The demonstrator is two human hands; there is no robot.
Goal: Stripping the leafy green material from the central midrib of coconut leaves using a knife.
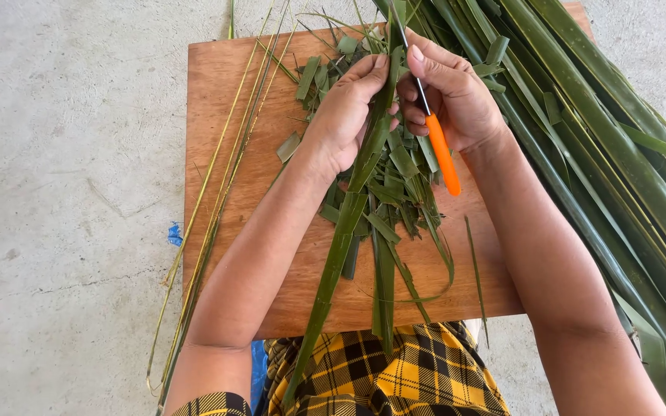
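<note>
- Pinching a long green leaf (pixel 348 212), the left hand (pixel 344 115) grips its top; the leaf runs from 12 o'clock down to 7 over the wooden board (pixel 225 92).
- Right hand (pixel 452 96) is closed around an orange-handled knife (pixel 437 142), blade pointing to 11 o'clock, touching the leaf right beside the left fingers.

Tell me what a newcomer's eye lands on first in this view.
First the orange-handled knife in the right hand, its blade against a long green leaf strip that the left hand holds at the picture's centre. Beneath them a wooden board carries a heap of leaf trimmings, with a bundle of long leaves along the right.
</note>
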